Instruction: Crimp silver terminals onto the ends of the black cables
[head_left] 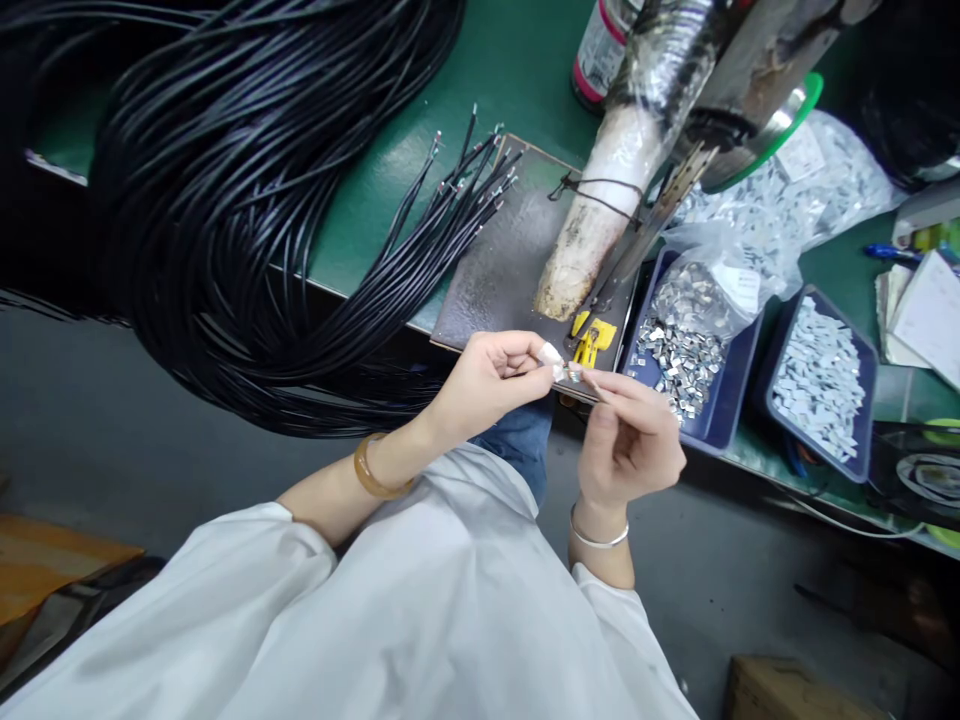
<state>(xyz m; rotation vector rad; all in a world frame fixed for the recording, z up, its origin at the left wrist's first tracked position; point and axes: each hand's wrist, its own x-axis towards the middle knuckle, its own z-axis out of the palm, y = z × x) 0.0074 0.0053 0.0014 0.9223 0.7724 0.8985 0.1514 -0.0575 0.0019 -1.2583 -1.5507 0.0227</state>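
Note:
My left hand (499, 385) and my right hand (634, 430) meet above the table's front edge, each closed in a pinch. A tiny shiny part (574, 373) shows between their fingertips, too small to name. White tape (551, 356) wraps a fingertip of my left hand. Just behind the fingertips is a yellow fixture (594, 338) on a dark board (499, 270). To the right of it, a blue bin (709, 430) holds loose small metal pieces (686, 370).
Black cables (247, 200) with stripped ends drape over the green table (382, 160) at left. A plastic-wrapped machine arm (600, 200) slants above the board. A second bin (806, 445) holds pale pieces. Bagged parts (810, 190) and a bottle (600, 55) stand behind.

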